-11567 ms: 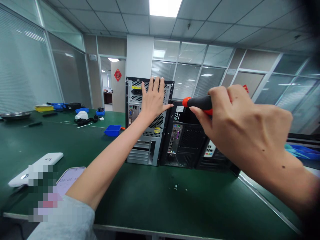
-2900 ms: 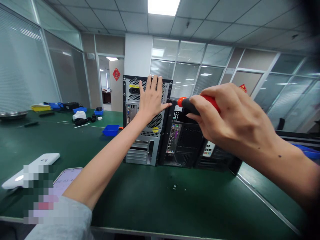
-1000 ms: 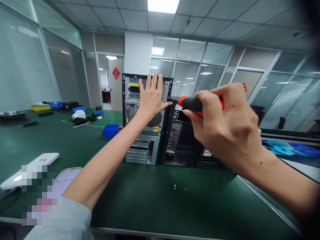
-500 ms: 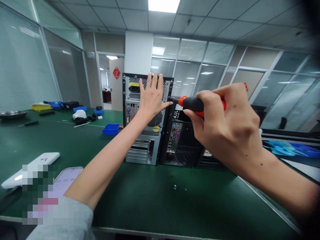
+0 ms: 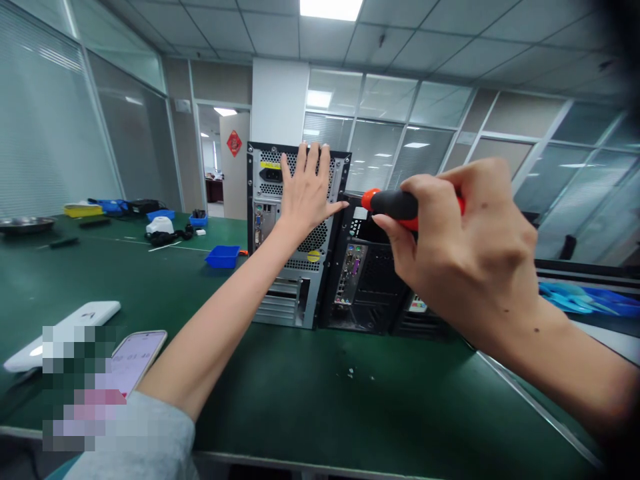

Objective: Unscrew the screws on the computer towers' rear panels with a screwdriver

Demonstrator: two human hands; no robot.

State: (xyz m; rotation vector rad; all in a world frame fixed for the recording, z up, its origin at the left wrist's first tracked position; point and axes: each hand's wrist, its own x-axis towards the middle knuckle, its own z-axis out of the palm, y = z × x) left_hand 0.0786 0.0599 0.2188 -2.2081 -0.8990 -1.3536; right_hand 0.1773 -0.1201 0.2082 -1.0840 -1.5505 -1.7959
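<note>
My left hand (image 5: 306, 200) lies with spread fingers against the upper back of a computer case (image 5: 295, 293), fingertips near its top edge. In my right hand (image 5: 465, 233) is a screwdriver (image 5: 395, 204) with a black and orange-red handle, gripped in closed fingers. Its handle points left, toward the case's right edge; I cannot make out the shaft or tip. A second, black computer case (image 5: 370, 287) stands right beside the first, partly behind my right hand. Further right, another dark case (image 5: 417, 320) is mostly covered by my hand and wrist.
On the green table (image 5: 280, 393) lie small white bits (image 5: 351, 372). A blue tray (image 5: 223, 257) is left of the cases. Nearer are a phone (image 5: 143, 353) and a white device (image 5: 90, 323). A metal dish (image 5: 25, 225) and a yellow tray (image 5: 83, 211) stand far left.
My right hand and the screwdriver have shifted slightly right in view. My left hand keeps its place on the case, and the whole view has moved a little.
</note>
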